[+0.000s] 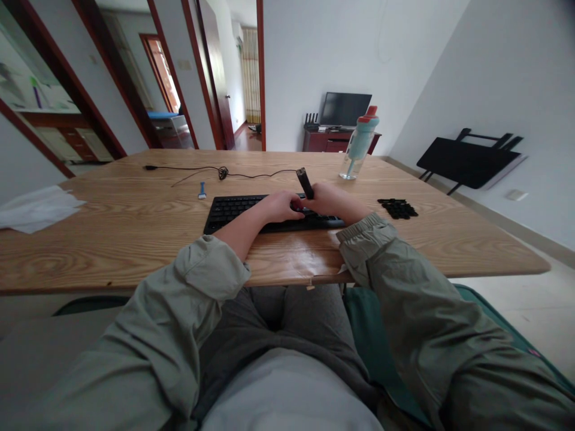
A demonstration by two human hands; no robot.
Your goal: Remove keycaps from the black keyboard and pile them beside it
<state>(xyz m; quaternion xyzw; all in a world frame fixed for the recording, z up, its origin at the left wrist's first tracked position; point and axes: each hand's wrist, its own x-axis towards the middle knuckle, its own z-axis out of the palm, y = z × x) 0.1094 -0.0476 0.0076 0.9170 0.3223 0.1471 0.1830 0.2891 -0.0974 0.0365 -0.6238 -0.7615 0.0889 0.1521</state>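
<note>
A black keyboard (233,209) lies near the table's front edge, its right part largely covered by my hands. My right hand (326,200) is closed around a black-handled tool (305,182), whose thick handle tilts up and to the left; its lower end is hidden. Beside it, my left hand (283,206) rests over the middle of the keyboard with its fingers curled. A small dark red part (296,206) shows between the two hands; what the left fingers pinch cannot be made out. Right of the keyboard sits a pile of black keycaps (399,208).
On the wooden table (148,251) are a small blue brush (202,191), a black cable (223,173) with a USB plug, and a tall bottle (359,143) with a red lid. White tissue (36,206) lies at the left. A folded black table (469,160) leans beyond the right edge.
</note>
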